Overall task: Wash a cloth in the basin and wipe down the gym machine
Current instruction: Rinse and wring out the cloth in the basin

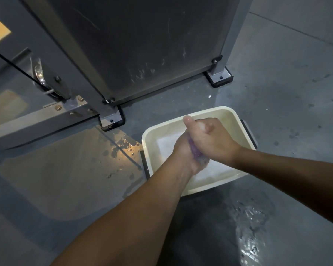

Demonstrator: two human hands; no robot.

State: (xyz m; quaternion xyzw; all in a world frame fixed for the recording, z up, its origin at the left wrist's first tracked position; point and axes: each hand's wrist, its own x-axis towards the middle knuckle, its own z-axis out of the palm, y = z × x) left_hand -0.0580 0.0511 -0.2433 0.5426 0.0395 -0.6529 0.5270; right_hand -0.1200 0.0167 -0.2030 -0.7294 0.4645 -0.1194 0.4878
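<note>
Head view shows us both hands, left hand (183, 156) and right hand (210, 137), clenched around the small wet purple cloth (195, 151) above the cream rectangular plastic basin (206, 112), presumably wringing so water drips back inside.

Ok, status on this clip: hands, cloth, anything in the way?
Left hand and right hand both clenched on purple cloth, wringing over cream basin. Gym machine unwiped yet, streaky. Floor wet around basin; nothing blocking.
</note>
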